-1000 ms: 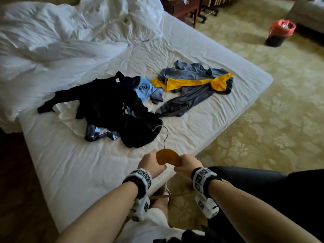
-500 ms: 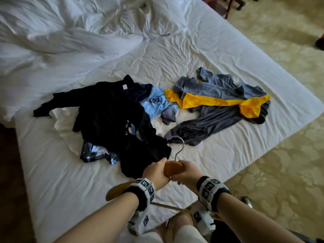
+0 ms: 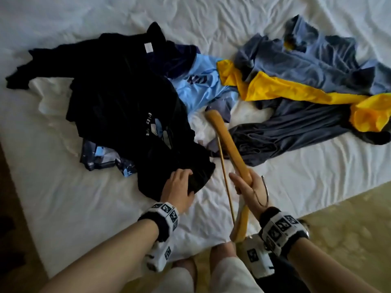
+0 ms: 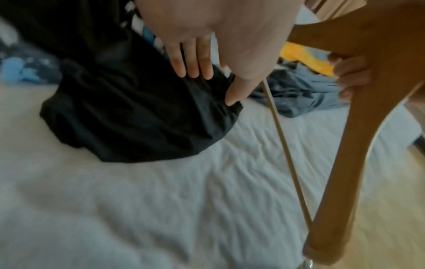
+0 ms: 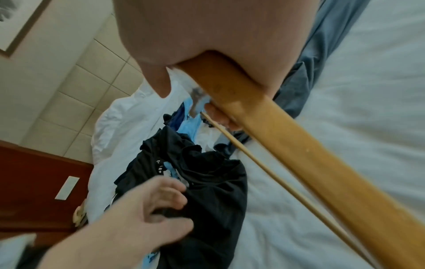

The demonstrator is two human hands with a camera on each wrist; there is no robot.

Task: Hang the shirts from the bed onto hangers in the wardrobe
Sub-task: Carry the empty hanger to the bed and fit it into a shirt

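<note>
black shirt [image 3: 131, 115] seemingly under left hand [image 3: 177, 192]

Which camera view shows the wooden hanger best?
The head view: the whole wooden hanger shows there, with its metal hook, held by the right hand. The right wrist view shows one arm and the thin bar; the left wrist view shows its lower arm, blurred.

The hanger's [image 3: 227, 144] near end is hidden behind the right wrist strap in the head view, and its hook [image 3: 265, 191] is partly covered by the right hand [image 3: 251, 189]. The black shirt [image 3: 127, 115] buries most of a patterned garment [image 3: 101, 159]. The grey-and-yellow shirt [image 3: 317, 85] runs off the right edge. The left wrist view is blurred, with the left hand's [image 4: 207, 45] palm cut off at the top.
</note>
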